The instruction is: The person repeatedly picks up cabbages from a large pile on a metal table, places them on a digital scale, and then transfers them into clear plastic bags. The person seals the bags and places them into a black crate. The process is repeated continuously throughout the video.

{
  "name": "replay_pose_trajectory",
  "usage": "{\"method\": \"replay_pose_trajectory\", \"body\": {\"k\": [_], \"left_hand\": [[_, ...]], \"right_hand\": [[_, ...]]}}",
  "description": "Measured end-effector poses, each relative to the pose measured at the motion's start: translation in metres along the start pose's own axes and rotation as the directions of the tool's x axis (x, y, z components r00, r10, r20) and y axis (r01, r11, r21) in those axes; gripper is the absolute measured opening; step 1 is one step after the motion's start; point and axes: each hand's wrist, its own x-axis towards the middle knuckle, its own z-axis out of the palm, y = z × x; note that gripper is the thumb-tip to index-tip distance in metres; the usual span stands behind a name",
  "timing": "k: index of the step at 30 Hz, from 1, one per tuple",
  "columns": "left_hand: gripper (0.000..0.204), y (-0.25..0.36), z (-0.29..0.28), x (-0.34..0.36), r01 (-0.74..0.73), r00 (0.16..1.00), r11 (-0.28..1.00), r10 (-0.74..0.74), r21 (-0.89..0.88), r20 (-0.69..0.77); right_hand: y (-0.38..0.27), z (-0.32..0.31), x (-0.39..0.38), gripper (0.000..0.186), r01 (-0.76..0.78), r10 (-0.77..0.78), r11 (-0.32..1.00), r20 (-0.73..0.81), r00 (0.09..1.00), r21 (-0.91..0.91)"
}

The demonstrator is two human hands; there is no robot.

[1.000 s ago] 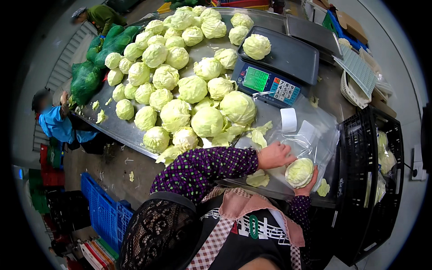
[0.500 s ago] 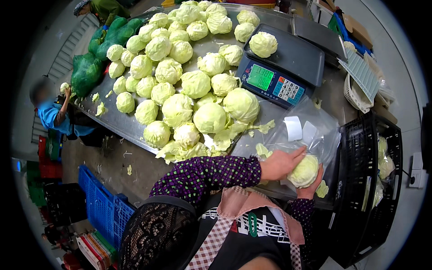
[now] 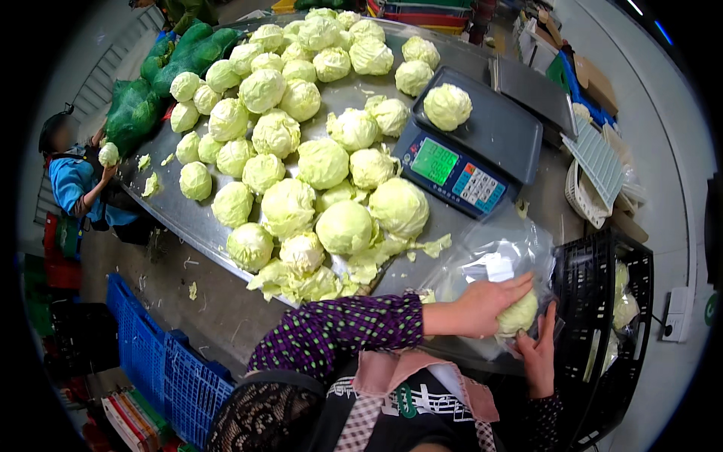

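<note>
A pale green cabbage [image 3: 518, 316] lies between my two hands at the table's near right corner, partly in a clear plastic bag [image 3: 482, 252]. My left hand [image 3: 482, 305] comes over it from the left, palm down, fingers laid across its top. From the right, my right hand [image 3: 538, 358] cups its lower side, thumb and forefinger spread around it. How the bag's mouth sits under my fingers is hard to make out. Farther off, another cabbage [image 3: 447, 107] rests on the grey weighing scale [image 3: 482, 120], whose display is lit green.
Many loose cabbages [image 3: 288, 207] cover the metal table [image 3: 177, 215], with torn leaves [image 3: 301, 282] along its near edge. Black crates [image 3: 602, 331] stand close at right, blue crates [image 3: 143, 324] at lower left. Across the left end, a co-worker in blue [image 3: 71, 184] holds a cabbage beside green net sacks [image 3: 129, 113].
The cabbage between my hands has shifted slightly down and now shows less, more covered by my left hand and the bag. My right hand has moved lower. The view has tilted a little.
</note>
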Motion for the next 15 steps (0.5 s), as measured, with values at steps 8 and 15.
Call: {"method": "replay_pose_trajectory", "body": {"k": [8, 15], "left_hand": [[0.065, 0.003, -0.008, -0.004, 0.096, 0.971, 0.993, -0.107, 0.061, 0.215], [0.058, -0.052, 0.005, -0.029, 0.278, 0.847, 0.872, -0.421, 0.403, 0.326]], "right_hand": [[-0.071, -0.017, 0.048, 0.099, 0.134, -0.074, 0.684, 0.116, 0.991, -0.717], [-0.152, 0.043, 0.186, 0.06, 0.688, -0.388, 0.422, 0.568, 0.726, -0.591]]}}
